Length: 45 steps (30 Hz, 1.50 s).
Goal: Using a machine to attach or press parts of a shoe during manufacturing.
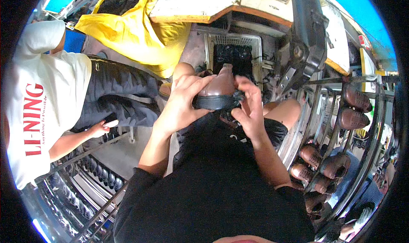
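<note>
A brown shoe point(218, 86) with a thick black sole is held up in front of my body, the sole's edge facing me. My left hand point(187, 96) is closed around the shoe's left side, its thumb under the sole and its fingers over the upper. At the shoe's right end is my right hand point(250, 106), fingers curled and thumb bent in. Small dark bits show between these fingers, against the sole; I cannot make out what they are. Beyond the shoe, a white plastic crate point(257, 51) holds a heap of black scraps.
Brown shoes point(336, 166) stand on a metal rack at right. A black machine arm point(304, 43) hangs ahead on the right, by a white table point(191, 4). A yellow sack point(128, 38) lies ahead left. A co-worker in a white shirt point(55, 102) is at left, near racked black shoes point(100, 172).
</note>
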Available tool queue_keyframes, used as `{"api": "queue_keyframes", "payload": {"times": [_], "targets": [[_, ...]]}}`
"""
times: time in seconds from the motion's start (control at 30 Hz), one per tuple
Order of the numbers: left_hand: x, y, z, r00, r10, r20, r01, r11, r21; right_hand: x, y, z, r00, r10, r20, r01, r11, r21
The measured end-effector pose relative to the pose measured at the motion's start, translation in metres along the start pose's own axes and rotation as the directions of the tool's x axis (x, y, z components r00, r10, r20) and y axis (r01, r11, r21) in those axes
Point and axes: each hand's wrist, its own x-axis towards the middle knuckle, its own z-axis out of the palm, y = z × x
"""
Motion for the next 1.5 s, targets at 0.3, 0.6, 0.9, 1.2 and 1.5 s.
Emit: {"api": "queue_keyframes", "payload": {"times": [0.3, 0.6, 0.9, 1.2, 1.5], "targets": [[0.017, 0.002, 0.004, 0.997, 0.076, -0.008, -0.076, 0.985, -0.158, 0.017, -0.014, -0.018, 0.985, 0.006, 0.174, 0.037, 0.97, -0.242], [-0.005, -0.053, 0.003, 0.97, -0.243, 0.014, 0.22, 0.85, -0.478, -0.014, -0.011, -0.063, 0.953, 0.232, -0.193, -0.221, 0.972, 0.075], [0.029, -0.016, 0.041, 0.992, -0.102, -0.078, 0.027, 0.76, -0.649, -0.019, -0.056, -0.11, 0.957, -0.04, -0.288, 0.065, 0.995, 0.079], [0.047, -0.002, 0.052, 0.995, -0.028, -0.1, -0.051, 0.707, -0.705, -0.021, -0.08, -0.109, 0.925, -0.091, -0.368, 0.088, 0.996, -0.024], [0.051, 0.007, 0.067, 0.994, -0.111, 0.009, 0.067, 0.53, -0.846, -0.025, -0.096, -0.119, 0.887, -0.242, -0.394, 0.263, 0.965, -0.002]]}}
